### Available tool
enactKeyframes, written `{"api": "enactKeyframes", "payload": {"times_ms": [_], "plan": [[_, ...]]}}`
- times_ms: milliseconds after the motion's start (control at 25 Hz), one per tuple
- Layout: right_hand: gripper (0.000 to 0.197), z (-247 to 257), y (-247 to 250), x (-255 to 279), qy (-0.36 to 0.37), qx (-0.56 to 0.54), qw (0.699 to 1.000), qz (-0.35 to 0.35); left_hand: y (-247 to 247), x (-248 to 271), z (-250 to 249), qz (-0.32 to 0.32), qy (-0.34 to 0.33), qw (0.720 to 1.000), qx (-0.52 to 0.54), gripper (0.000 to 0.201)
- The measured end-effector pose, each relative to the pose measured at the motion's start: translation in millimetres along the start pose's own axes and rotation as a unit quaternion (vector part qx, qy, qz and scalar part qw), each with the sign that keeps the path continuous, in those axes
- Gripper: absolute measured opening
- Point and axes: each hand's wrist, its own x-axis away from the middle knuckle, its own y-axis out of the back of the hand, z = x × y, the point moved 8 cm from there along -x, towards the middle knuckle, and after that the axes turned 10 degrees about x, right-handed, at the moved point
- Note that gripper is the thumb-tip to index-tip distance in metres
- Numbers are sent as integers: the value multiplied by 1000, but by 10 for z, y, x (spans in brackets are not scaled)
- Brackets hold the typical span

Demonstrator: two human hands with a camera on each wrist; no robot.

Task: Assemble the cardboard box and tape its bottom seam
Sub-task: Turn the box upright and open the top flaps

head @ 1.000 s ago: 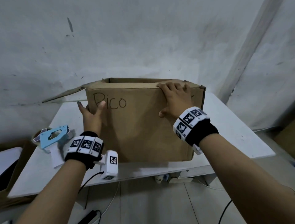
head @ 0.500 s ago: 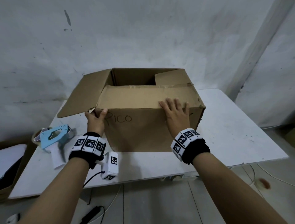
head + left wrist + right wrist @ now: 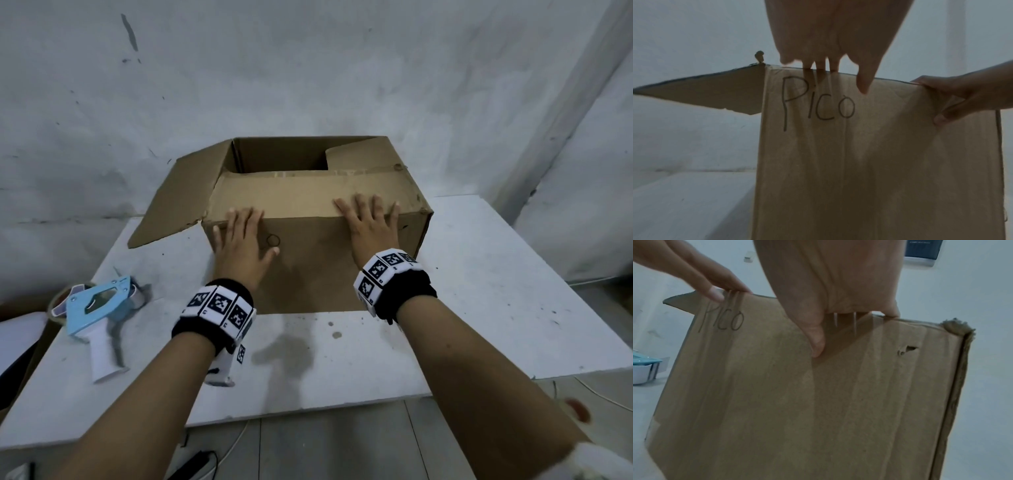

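A brown cardboard box (image 3: 308, 274) stands on the white table (image 3: 496, 291), marked "PICO" (image 3: 818, 100) on its near wall. The near flap (image 3: 301, 195) lies folded over the opening. The left flap (image 3: 178, 202) sticks out sideways, and the right flap (image 3: 363, 154) leans inward. My left hand (image 3: 243, 240) lies flat on the near wall, its fingers reaching over the top edge. My right hand (image 3: 371, 226) rests the same way near the right corner, with its thumb (image 3: 816, 340) on the wall. The box's underside is hidden.
A blue and white tape dispenser (image 3: 96, 308) lies on the table's left part, beside the box. A grey wall stands close behind the box. Cables run across the floor under the table's front edge.
The box's top edge has tipped away from me, so the opening and folded near flap now show. My left hand slid from the left corner onto the near wall, covering the writing.
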Motion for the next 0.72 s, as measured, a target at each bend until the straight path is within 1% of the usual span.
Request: {"api": "enactKeyframes", "payload": {"times_ms": [40,80,160,240,360,520,560,640,680,720], "plan": [[68,0,-2,-33,1,-1,1000,-3,-58,-61,26,29,0,999,-31,67],[68,-6,-12,-69,2,-3,1000,-5,-74,-114,58,34,-1,998,-51,69],[66,-23,-39,-146,3,-12,1000,-7,-72,-178,77,23,-17,997,-77,68],[65,-20,-65,-197,2,-22,1000,-2,-58,-232,78,27,-24,997,-70,64],[66,-17,-107,-252,-1,-38,999,2,-6,-387,148,37,-11,998,-44,58],[64,-74,-49,-228,28,-16,999,21,69,-496,208,55,-13,996,-64,55],[61,-92,7,-245,37,-18,999,31,71,-483,206,51,-18,997,-60,54],[52,-179,107,-343,40,-49,996,63,50,-424,190,21,-27,998,-46,51],[48,-252,132,-420,24,-69,994,83,32,-401,192,2,-30,999,-38,50],[46,-356,141,-492,-6,-85,992,98,15,-393,198,-15,-33,999,-29,50]]}}
